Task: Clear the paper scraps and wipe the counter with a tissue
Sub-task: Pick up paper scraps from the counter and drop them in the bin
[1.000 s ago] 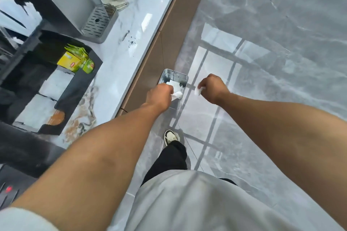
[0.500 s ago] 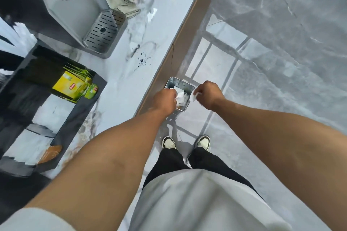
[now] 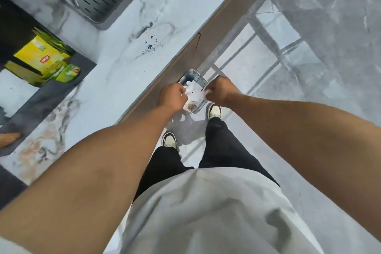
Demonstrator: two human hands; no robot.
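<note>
Both hands meet over the small metal bin on the floor beside the desk edge. Left hand and right hand each have fingers closed on white paper scraps, seemingly one bundle, directly above the opening. Dark crumbs lie at 11 o'clock, nearer the left hand.
</note>
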